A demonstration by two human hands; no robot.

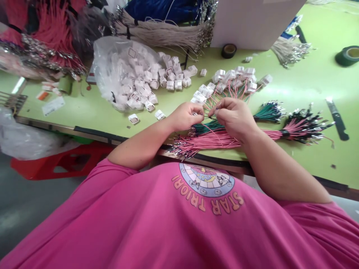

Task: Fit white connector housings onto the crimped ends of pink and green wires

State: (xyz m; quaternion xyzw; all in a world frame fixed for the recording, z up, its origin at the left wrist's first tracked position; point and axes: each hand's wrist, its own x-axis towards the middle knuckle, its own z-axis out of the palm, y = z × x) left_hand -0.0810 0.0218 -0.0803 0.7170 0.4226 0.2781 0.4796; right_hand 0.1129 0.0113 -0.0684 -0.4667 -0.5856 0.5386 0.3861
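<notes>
Clock taken from the point where the fingertips meet, 12 being away from the wearer. Left hand (186, 116) at 9 o'clock: thumb and forefinger pinching a thin pink plastic-coated wire (208, 129), which trails off toward 5. Right hand (237, 116) at 3 o'clock: fingers bent in to the same spot; cannot tell if they close on anything. At 6, a long bundle of pink wires (213, 141) lies along the near edge of the pale-green table (316, 80), its black-sleeved end pointing to 3. Alongside it, partly under the hands, a shorter bundle of green wires (267, 113). From 12 to 1, a cluster of blocky white plastic connectors (237, 76) with pink and green wires attached. At 10, a clear plastic bag (108, 61) spilling loose white connectors (171, 78). Roll of black tape (229, 50) between 12 and 1; dark-handled flat blade (338, 121) at 3, well apart; roll of dark-green tape (346, 56) at 2.
</notes>
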